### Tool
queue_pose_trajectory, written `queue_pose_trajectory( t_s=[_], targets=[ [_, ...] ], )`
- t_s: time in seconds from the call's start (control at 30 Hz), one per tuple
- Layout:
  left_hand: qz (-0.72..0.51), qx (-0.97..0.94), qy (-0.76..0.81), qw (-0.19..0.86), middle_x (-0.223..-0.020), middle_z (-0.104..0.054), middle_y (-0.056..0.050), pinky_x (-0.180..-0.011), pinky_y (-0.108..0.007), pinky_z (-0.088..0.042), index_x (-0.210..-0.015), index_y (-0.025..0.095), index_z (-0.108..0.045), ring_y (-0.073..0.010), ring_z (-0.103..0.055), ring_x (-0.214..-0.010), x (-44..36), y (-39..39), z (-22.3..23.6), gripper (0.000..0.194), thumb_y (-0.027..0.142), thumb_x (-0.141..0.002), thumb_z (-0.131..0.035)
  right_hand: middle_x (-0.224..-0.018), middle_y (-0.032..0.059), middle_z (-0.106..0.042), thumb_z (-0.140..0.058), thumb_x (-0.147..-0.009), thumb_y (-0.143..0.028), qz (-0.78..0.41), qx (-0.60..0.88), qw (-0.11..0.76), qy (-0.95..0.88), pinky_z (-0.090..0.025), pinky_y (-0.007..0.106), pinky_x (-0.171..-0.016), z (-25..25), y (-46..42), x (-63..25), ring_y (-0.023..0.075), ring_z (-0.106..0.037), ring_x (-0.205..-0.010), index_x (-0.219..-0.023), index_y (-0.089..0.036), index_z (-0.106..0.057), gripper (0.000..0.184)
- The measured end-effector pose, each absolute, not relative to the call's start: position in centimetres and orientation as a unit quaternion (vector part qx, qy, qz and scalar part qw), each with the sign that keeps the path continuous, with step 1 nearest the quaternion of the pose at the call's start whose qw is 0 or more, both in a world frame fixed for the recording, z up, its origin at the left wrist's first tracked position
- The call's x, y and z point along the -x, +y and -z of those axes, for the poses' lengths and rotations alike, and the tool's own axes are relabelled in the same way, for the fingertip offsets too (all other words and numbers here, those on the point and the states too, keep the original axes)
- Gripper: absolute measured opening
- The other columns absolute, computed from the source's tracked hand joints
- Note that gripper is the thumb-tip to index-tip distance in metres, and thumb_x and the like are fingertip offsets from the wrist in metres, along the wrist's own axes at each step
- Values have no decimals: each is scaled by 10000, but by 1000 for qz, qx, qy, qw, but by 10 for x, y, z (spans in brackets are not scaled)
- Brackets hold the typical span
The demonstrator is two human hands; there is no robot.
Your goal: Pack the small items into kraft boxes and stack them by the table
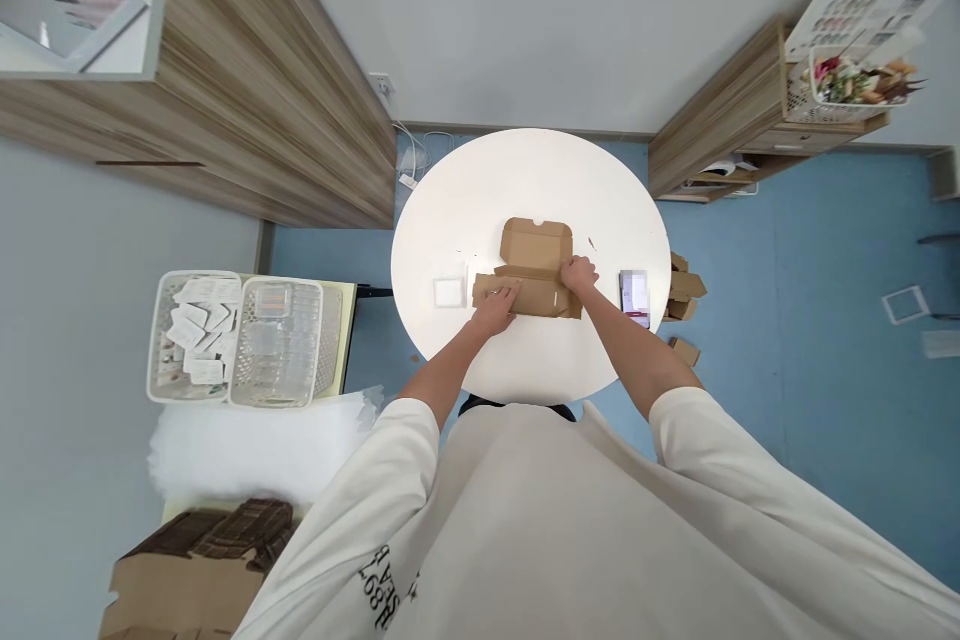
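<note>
A brown cardboard mailer box, partly unfolded, lies on the white round table. Its lid panel, with a notch in the edge, points away from me. My left hand rests on the box's left end with its fingers stretched out over the cardboard. At the right side, my right hand has its fingers closed on a side flap near the fold between lid and base. Part of that flap is hidden under the hand. To the left of the box is a small clear-and-white flat case.
A phone lies near the table's right edge. Flattened cardboard boxes are on the floor beyond. At left, white baskets hold packets and clear cases, beside white sheets and more cardboard. A wooden cabinet stands behind left.
</note>
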State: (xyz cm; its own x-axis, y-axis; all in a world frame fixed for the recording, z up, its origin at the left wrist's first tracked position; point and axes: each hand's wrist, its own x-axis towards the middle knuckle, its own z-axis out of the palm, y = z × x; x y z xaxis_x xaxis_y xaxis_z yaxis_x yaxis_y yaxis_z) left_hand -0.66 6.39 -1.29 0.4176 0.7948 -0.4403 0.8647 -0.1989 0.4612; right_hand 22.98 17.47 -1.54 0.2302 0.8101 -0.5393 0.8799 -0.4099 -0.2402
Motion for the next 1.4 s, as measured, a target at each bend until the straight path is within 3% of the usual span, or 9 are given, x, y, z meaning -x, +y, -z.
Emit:
queue_pose_trajectory(
  t_s=[0.2, 0.3, 0.47, 0.57, 0.67, 0.77, 1.0, 1.13, 1.4],
  targets=[
    [62, -753, 557, 344, -1442, -496, -179, -1118, -571, -304, -1613, 226, 125, -369, -458, -1331, 0, 68, 9, 990, 300, -905, -564, -1108, 148, -571, -418, -944, -352, 307, -765, 72, 561, -416, 479, -937, 5, 154, -235, 316, -513, -1094, -927, -183, -633, 274],
    [70, -747, 564, 344, -1475, -463, -181, -1123, -592, -293, -1618, 231, 89, -378, -416, -1359, -3, 69, 8, 987, 275, -886, -572, -1115, 140, -574, -423, -943, -366, 310, -764, 72, 561, -421, 466, -925, -1, 143, -236, 310, -523, -1080, -947, -192, -632, 272],
    [66, -748, 564, 344, -1496, -436, -185, -1114, -609, -308, -1620, 226, 54, -387, -345, -1401, -5, 70, 8, 975, 259, -873, -571, -1383, 173, -491, -387, -984, -373, 183, -742, -3, 645, -338, 465, -1031, -27, 114, -222, 327, -434, -1258, -1349, -186, -479, 420],
    [61, -747, 568, 340, -1499, -427, -191, -1113, -616, -307, -1620, 231, 50, -389, -347, -1403, -5, 68, 10, 975, 250, -869, -572, -1380, 157, -534, -465, -973, -441, 249, -639, 72, 724, -323, 436, -1047, -39, 93, -207, 322, -452, -1260, -1462, -210, -383, 546],
    [49, -749, 570, 335, -1510, -412, -192, -1108, -625, -310, -1619, 245, 29, -393, -362, -1396, -5, 66, 12, 970, 242, -862, -577, -1434, 154, -515, -562, -923, -541, 285, -607, 158, 725, -303, 437, -1078, -40, 80, -194, 337, -403, -1343, -1601, -236, -123, 863],
    [35, -748, 575, 331, -1500, -421, -190, -1104, -617, -317, -1619, 257, -6, -391, -373, -1394, -7, 66, 12, 930, 229, -872, -559, -1462, 162, -493, -596, -914, -534, 292, -612, 199, 708, -291, 418, -1102, -35, 79, -188, 323, -401, -1370, -1623, -243, 7, 975],
    [11, -747, 575, 335, -1391, -506, -175, -1065, -498, -378, -1608, 222, -116, -323, -546, -1220, 4, 52, 1, 808, 115, -881, -451, -1476, 167, -471, -662, -885, -501, 315, -622, 188, 692, -330, 377, -1083, -31, 84, -188, 310, -388, -1392, -1629, -233, 1, 1032],
    [-23, -714, 642, 277, -1404, -481, -176, -1074, -459, -366, -1525, 205, -303, -324, -462, -1318, 21, 42, -8, 672, 83, -876, -430, -1467, 162, -468, -686, -860, -505, 327, -620, 182, 690, -360, 363, -1054, -31, 82, -189, 314, -390, -1384, -1630, -229, 0, 1068],
    [-39, -648, 719, 249, -1560, -299, -146, -1054, -489, -388, -1450, 289, -367, -365, -402, -1367, 23, 52, -5, 605, 198, -883, -559, -1485, 170, -439, -703, -845, -468, 338, -622, 185, 681, -404, 353, -996, -27, 80, -189, 320, -448, -1319, -1629, -235, 56, 1115]
  ],
)
